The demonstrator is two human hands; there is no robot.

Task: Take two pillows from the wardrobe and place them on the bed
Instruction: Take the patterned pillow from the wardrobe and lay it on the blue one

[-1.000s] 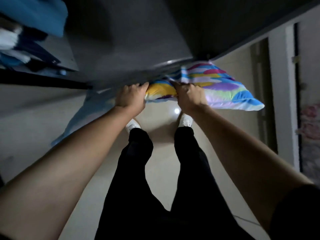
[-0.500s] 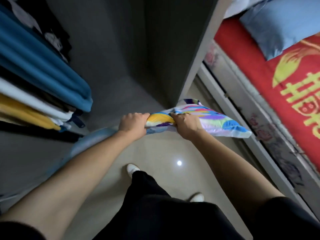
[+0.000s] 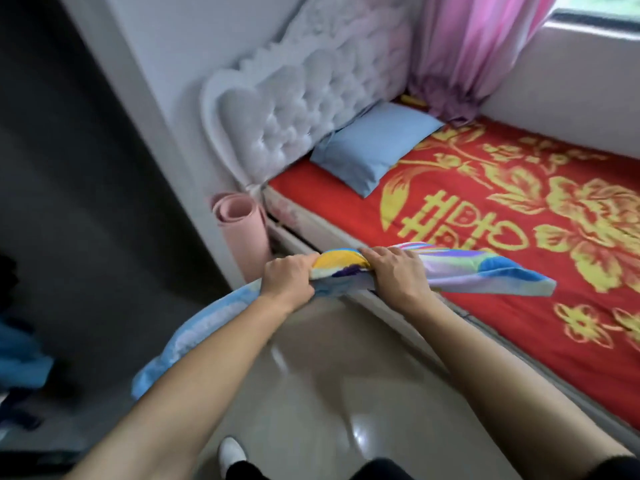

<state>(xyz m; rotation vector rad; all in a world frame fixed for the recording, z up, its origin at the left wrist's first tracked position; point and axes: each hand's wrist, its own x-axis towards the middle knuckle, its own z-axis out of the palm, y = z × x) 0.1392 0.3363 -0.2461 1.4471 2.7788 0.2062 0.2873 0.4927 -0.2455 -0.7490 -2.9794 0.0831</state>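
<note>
Both hands clamped on one multicoloured pillow point(image 3: 450, 271), held in the air over the near edge of the bed point(image 3: 519, 209). Left hand point(image 3: 289, 282) fisted on the pillow's long edge, right hand point(image 3: 398, 271) just beside it, fingers curled over the top; a yellow patch of the fabric bulges between the two hands. Pillow's right end sticks out past the right hand, over the red and gold bedspread, not resting on it as far as I can tell. Its left end, pale blue, trails back down along the left forearm over the floor point(image 3: 311, 375). A plain blue pillow point(image 3: 374, 147) already lies on the bed, up against the tufted white headboard point(image 3: 304, 98). Rolled pink mat point(image 3: 242, 230) stands upright on the floor between headboard corner and dark wardrobe point(image 3: 86, 202). Blue clothes, blurred, at far left inside the wardrobe. Pink curtain point(image 3: 478, 46) hangs at the bed's far corner. One white shoe point(image 3: 232, 455) visible at the bottom.
</note>
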